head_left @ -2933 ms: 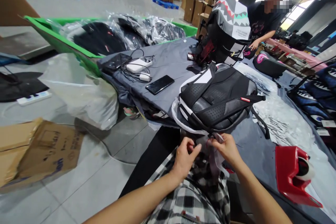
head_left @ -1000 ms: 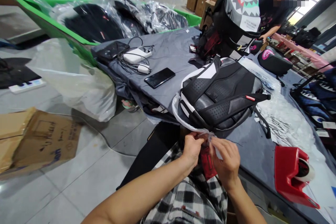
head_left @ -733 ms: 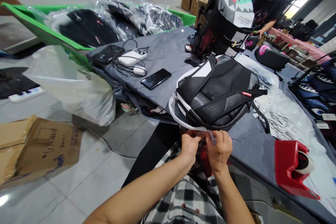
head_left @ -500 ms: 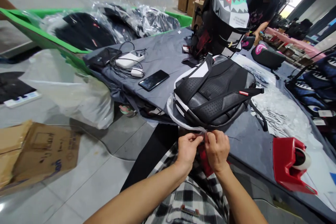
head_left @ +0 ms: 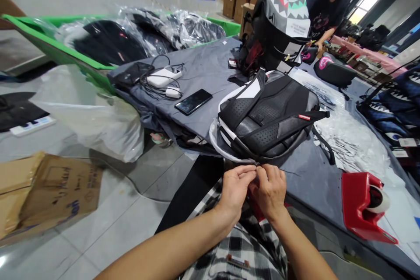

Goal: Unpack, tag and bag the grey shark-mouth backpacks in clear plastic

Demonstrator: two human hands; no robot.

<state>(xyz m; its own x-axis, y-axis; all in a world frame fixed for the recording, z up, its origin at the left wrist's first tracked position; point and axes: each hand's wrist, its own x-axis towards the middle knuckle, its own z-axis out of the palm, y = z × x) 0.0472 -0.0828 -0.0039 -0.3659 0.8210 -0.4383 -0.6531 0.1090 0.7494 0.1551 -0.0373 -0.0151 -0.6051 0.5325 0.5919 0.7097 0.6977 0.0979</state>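
Note:
A black backpack (head_left: 278, 113) with pale trim lies on the grey-covered table, its padded shoulder straps facing up. At its near edge, my left hand (head_left: 236, 186) is closed in a pinch where the light grey trim (head_left: 229, 156) ends. My right hand (head_left: 271, 188) pinches the same spot from the other side, so the two hands' fingertips meet. Exactly which small part lies between the fingertips is hidden. A hanging strap (head_left: 323, 144) lies along the bag's right side.
A phone (head_left: 193, 101) and a white charger with cables (head_left: 163, 77) lie to the left. A red tape dispenser (head_left: 361, 205) stands at right. Behind are an upright backpack (head_left: 284, 8), a green-rimmed bin (head_left: 98, 65) of wrapped bags, and a person (head_left: 328, 13). A cardboard box (head_left: 65, 192) sits on the floor.
My fingertips have drawn closer together at the bag's near edge, and the light strip that showed between them is now mostly covered. The backpack stays in place.

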